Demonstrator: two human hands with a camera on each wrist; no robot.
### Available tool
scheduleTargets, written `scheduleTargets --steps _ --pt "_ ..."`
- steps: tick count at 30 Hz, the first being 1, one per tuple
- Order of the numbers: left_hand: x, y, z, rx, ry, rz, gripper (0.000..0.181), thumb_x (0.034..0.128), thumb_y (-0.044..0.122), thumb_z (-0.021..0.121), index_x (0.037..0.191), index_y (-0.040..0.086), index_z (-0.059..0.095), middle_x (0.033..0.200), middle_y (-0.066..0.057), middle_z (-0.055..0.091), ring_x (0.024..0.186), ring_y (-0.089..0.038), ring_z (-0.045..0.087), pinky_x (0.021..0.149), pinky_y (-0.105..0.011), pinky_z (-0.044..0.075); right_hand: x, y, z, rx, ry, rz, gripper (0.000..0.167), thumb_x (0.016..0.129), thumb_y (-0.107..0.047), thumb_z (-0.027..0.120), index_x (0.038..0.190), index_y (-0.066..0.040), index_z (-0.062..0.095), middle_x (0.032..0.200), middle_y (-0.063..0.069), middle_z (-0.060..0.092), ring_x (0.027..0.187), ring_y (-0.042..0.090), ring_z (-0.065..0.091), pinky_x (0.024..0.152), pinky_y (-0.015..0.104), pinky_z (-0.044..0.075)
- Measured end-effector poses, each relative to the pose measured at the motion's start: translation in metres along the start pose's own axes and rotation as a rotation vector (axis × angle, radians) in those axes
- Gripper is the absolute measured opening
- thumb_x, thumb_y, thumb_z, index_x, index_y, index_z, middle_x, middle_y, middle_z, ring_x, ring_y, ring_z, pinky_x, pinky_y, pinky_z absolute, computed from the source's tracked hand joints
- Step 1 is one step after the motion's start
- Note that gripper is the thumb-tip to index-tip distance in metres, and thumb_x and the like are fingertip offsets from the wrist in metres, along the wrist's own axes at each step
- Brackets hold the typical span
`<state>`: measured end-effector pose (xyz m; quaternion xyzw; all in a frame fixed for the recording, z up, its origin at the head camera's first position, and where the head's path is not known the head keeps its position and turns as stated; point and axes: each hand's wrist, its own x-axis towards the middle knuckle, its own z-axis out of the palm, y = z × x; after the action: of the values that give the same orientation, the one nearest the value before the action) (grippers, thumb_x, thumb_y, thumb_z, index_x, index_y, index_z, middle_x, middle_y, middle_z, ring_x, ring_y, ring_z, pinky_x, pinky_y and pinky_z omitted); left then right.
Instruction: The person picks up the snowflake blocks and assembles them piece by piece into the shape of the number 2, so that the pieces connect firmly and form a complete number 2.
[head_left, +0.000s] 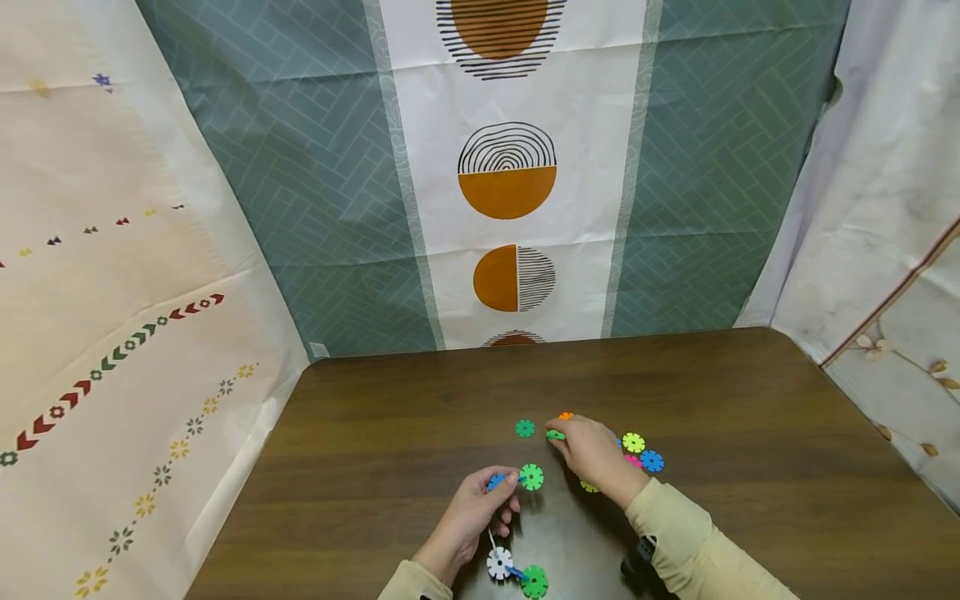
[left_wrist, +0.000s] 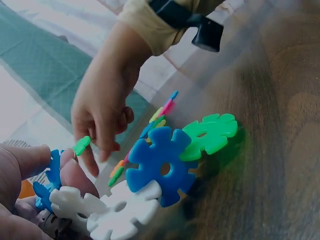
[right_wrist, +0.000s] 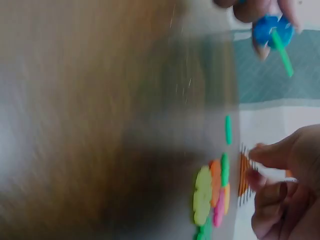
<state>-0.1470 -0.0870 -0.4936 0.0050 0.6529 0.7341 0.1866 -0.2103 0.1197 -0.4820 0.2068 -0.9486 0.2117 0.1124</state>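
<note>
Left hand (head_left: 476, 504) grips a blue disc (head_left: 497, 481) between thumb and fingers, with a green disc (head_left: 532, 477) joined at its side; a chain hangs under the hand, running through two white discs (left_wrist: 107, 215) to a lower blue disc (left_wrist: 146, 162) and a bottom green disc (left_wrist: 215, 134). Right hand (head_left: 592, 446) reaches over the loose discs on the table (head_left: 375, 400), its fingers loosely bent; the right wrist view shows nothing between the fingertips, which sit just above a flat green disc (head_left: 555, 435). Near that hand lie an orange disc (head_left: 566, 415), a yellow disc (head_left: 633, 442), a pink disc (head_left: 633, 460) and a loose blue disc (head_left: 652, 461), while a lone green disc (head_left: 525, 428) lies apart to the left. Flat pieces like these give fingertips little edge, so one could skid away or a neighbour could come up with it, since they lie crowded together. Below the left hand, the hanging end looks the likeliest to fail: only shallow notches seem to hold the joints, and a knock against the table or a sideways twist might pop one apart. Pinching too lightly could let the chain swing; whether its lowest disc touches the wood, I cannot tell.
</note>
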Motion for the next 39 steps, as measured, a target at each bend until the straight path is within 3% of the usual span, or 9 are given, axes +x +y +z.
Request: scheduleTargets --steps 5,10,19,25,28,33,39 --pt "0.0 0.0 -0.001 0.0 0.006 -0.006 0.039 0.0966 0.027 0.063 0.119 -0.005 0.061 0.07 -0.001 0.063 0.055 -0.006 0.051 0.047 -0.019 0.046 0.005 0.01 0.006 -0.136 -0.043 0.012 0.029 0.078 -0.013 0.082 0.105 -0.013 0.073 0.087 0.01 0.061 0.063 0.025 0.06 0.05 0.037 0.049" --pt "0.001 0.002 -0.001 0.01 0.022 -0.01 0.037 0.0957 0.027 0.064 0.116 -0.003 0.063 0.077 -0.003 0.066 0.056 -0.006 0.053 0.049 -0.019 0.047 0.007 0.013 0.007 -0.129 -0.035 0.018 0.029 0.073 -0.011 0.085 0.094 -0.011 0.066 0.084 0.008 0.053 0.056 0.022 0.054 0.047 0.034 0.045" --pt "0.001 0.001 -0.002 0.017 0.022 0.009 0.032 0.095 0.022 0.065 0.113 -0.004 0.062 0.09 -0.012 0.069 0.058 -0.007 0.054 0.048 -0.019 0.047 0.004 0.013 0.002 0.028 -0.113 0.08 0.038 0.073 -0.01 0.086 0.087 -0.014 0.051 0.072 -0.004 0.052 0.063 0.016 0.051 0.056 0.032 0.042" --pt "0.0 0.0 -0.003 0.026 0.017 0.021 0.033 0.0955 0.02 0.064 0.116 -0.005 0.061 0.09 -0.012 0.07 0.054 -0.006 0.052 0.046 -0.018 0.045 -0.007 0.01 -0.001 0.186 -0.068 0.096 0.024 0.077 -0.01 0.082 0.089 -0.016 0.062 0.074 -0.011 0.058 0.067 0.008 0.053 0.063 0.028 0.047" --pt "0.0 -0.001 -0.003 0.026 0.011 0.03 0.034 0.0969 0.021 0.062 0.12 -0.005 0.06 0.09 -0.012 0.07 0.052 -0.006 0.05 0.046 -0.018 0.045 -0.014 0.009 -0.004 0.31 -0.073 0.075 0.015 0.082 -0.011 0.079 0.083 -0.018 0.065 0.074 -0.01 0.063 0.062 0.006 0.054 0.059 0.026 0.048" --pt "0.0 -0.002 -0.003 0.016 0.006 0.032 0.034 0.0988 0.022 0.059 0.12 -0.005 0.06 0.091 -0.011 0.07 0.052 -0.005 0.05 0.046 -0.018 0.045 -0.026 0.008 -0.009 0.509 -0.165 0.038 0.008 0.091 -0.011 0.069 0.087 -0.015 0.063 0.073 -0.002 0.069 0.051 0.009 0.054 0.05 0.026 0.048" --pt "0.002 -0.004 -0.003 0.012 0.0 0.023 0.034 0.0998 0.024 0.057 0.119 -0.004 0.06 0.092 -0.012 0.07 0.053 -0.006 0.05 0.047 -0.018 0.045 -0.034 0.006 -0.011 0.55 -0.18 0.001 0.007 0.093 -0.012 0.066 0.089 -0.012 0.061 0.07 -0.001 0.068 0.053 0.013 0.058 0.05 0.026 0.048"
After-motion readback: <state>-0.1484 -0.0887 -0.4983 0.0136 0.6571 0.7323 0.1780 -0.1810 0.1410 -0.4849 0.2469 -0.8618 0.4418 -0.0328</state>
